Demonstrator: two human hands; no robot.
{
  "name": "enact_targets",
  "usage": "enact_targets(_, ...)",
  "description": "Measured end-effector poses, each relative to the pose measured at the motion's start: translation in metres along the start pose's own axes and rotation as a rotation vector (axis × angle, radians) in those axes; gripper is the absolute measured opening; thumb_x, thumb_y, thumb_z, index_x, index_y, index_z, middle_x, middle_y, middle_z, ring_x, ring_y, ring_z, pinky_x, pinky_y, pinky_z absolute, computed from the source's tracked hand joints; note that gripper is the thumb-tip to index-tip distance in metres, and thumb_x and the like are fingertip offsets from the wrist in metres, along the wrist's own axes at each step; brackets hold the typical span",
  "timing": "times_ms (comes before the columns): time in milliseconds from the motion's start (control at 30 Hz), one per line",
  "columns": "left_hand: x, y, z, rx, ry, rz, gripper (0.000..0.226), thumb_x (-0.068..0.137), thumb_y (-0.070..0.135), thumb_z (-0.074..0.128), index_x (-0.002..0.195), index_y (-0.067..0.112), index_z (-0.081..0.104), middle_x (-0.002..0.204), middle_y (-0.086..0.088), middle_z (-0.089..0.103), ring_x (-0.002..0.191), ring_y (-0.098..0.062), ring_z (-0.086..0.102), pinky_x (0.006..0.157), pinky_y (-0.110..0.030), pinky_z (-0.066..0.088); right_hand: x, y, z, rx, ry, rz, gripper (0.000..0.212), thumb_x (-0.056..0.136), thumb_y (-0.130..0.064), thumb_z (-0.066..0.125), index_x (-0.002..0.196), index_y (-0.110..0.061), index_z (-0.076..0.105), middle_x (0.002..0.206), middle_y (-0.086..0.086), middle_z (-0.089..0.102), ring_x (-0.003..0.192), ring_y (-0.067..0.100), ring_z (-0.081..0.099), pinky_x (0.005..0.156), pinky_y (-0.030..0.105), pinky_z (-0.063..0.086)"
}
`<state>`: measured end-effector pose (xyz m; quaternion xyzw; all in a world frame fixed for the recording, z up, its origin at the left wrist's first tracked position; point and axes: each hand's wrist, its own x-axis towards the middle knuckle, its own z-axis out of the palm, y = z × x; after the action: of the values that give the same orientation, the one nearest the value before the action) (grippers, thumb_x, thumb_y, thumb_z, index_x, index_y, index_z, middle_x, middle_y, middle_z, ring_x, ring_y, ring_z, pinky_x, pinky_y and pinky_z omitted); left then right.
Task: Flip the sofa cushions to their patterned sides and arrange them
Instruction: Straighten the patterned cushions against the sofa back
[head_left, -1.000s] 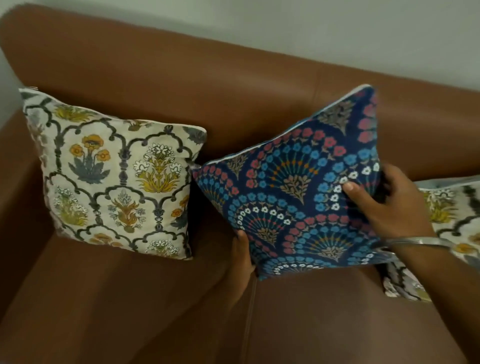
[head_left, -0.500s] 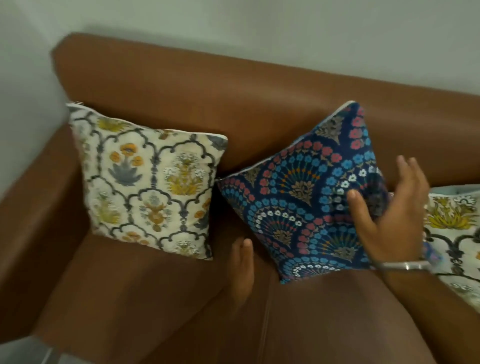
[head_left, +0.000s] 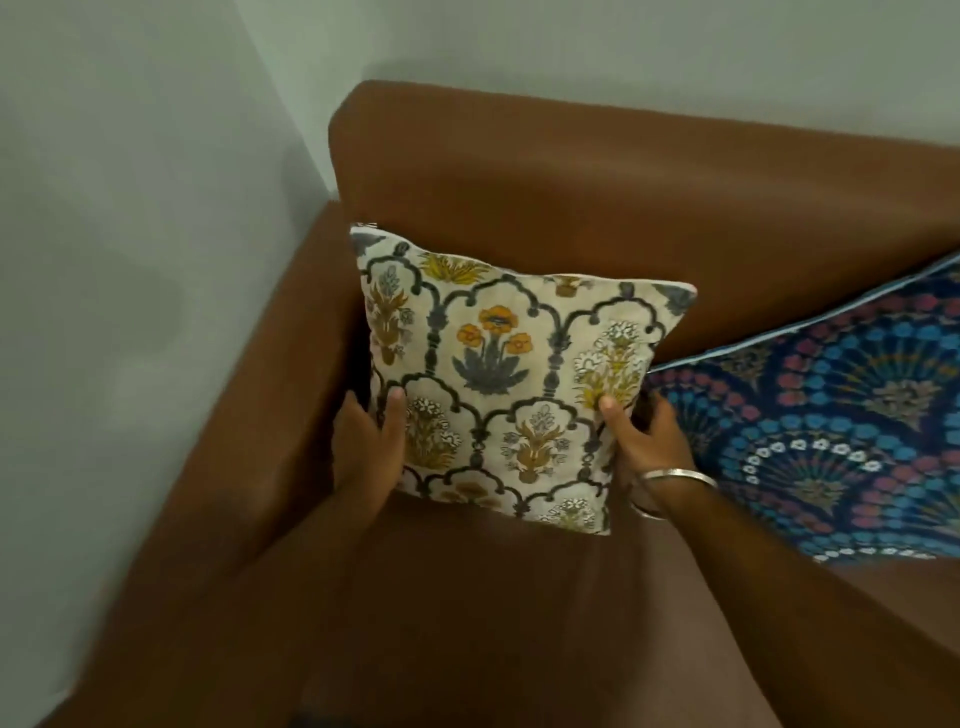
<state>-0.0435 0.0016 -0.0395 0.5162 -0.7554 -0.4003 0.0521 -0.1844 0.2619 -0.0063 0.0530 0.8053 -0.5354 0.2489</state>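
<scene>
A cream cushion with grey arches and yellow flowers (head_left: 504, 384) stands patterned side out against the backrest in the sofa's left corner. My left hand (head_left: 366, 441) grips its left edge, thumb on the front. My right hand (head_left: 647, 439), with a metal bangle on the wrist, grips its right edge the same way. A blue cushion with fan-shaped floral patterns (head_left: 831, 431) leans against the backrest just to the right, touching the cream one's right edge, its right part cut off by the frame.
The brown leather sofa (head_left: 571, 187) fills the view, with its left armrest (head_left: 249, 441) close beside the cream cushion. A pale wall (head_left: 130, 260) runs behind and to the left. The seat in front of the cushions is bare leather.
Both hands have left the blue cushion and moved left to take hold of the cream cushion's two sides. My view has swung left; the third cushion at far right is out of frame.
</scene>
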Motion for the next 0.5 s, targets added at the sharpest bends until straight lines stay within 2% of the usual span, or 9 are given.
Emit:
enact_targets(67,0.017,-0.012,0.011,-0.107,-0.158,0.014,0.083,0.094,0.07,0.033,0.157,0.016,0.027,0.158,-0.013,0.041,0.142,-0.037,0.042,0.112,-0.044,0.036,0.005,0.009,0.012,0.026,0.031,0.009,0.069,0.082,-0.052,0.067,0.134,-0.012,0.049,0.129,0.018,0.062,0.112,0.036,0.061,0.092,0.044,0.049)
enact_targets(133,0.025,-0.02,0.018,-0.219,-0.211,-0.025,0.083,0.092,0.073,0.032,0.155,0.019,0.029,0.155,-0.011,0.045,0.139,-0.035,0.045,0.102,-0.038,0.036,0.005,0.011,0.022,0.041,0.065,-0.049,0.054,0.085,-0.046,0.065,0.13,-0.018,0.056,0.122,0.003,0.066,0.109,0.02,0.062,0.093,0.037,0.047)
enact_targets(200,0.022,-0.024,0.021,-0.247,-0.182,-0.061,0.087,0.088,0.078,0.032,0.152,0.019,0.032,0.151,-0.011,0.049,0.134,-0.035,0.05,0.097,-0.037,0.038,0.002,0.002,0.026,-0.015,0.091,-0.126,0.046,0.084,-0.048,0.065,0.118,-0.017,0.061,0.105,-0.006,0.067,0.094,0.006,0.061,0.087,0.035,0.047)
enact_targets(300,-0.007,-0.021,0.031,-0.347,-0.125,-0.138,0.082,0.091,0.073,0.037,0.148,0.016,0.038,0.143,-0.012,0.056,0.12,-0.033,0.06,0.085,-0.03,0.045,-0.008,-0.024,0.02,-0.165,0.175,-0.249,0.041,0.082,-0.048,0.069,0.1,-0.012,0.062,0.087,0.004,0.065,0.078,0.014,0.059,0.068,0.032,0.044)
enact_targets(367,-0.034,-0.014,0.041,-0.574,-0.228,-0.252,0.084,0.089,0.07,0.038,0.152,0.014,0.036,0.146,-0.013,0.053,0.12,-0.032,0.061,0.078,-0.031,0.053,-0.012,-0.048,0.012,-0.286,0.23,-0.362,0.039,0.082,-0.047,0.071,0.1,-0.014,0.06,0.089,0.004,0.064,0.08,0.019,0.059,0.062,0.028,0.039)
enact_targets(433,-0.053,-0.007,0.056,-0.793,-0.381,-0.34,0.096,0.079,0.075,0.033,0.157,0.019,0.029,0.155,-0.014,0.046,0.131,-0.033,0.055,0.1,-0.048,0.053,-0.009,-0.077,0.006,-0.45,0.241,-0.476,0.041,0.082,-0.047,0.071,0.103,-0.014,0.059,0.093,0.005,0.062,0.082,0.022,0.056,0.063,0.029,0.035)
enact_targets(500,-0.059,0.004,0.07,-0.893,-0.435,-0.383,0.101,0.074,0.08,0.026,0.159,0.026,0.023,0.164,-0.008,0.033,0.144,-0.031,0.041,0.117,-0.056,0.035,0.001,-0.099,0.007,-0.587,0.232,-0.535,0.044,0.081,-0.046,0.071,0.101,-0.01,0.057,0.095,0.009,0.06,0.086,0.026,0.054,0.067,0.032,0.035)
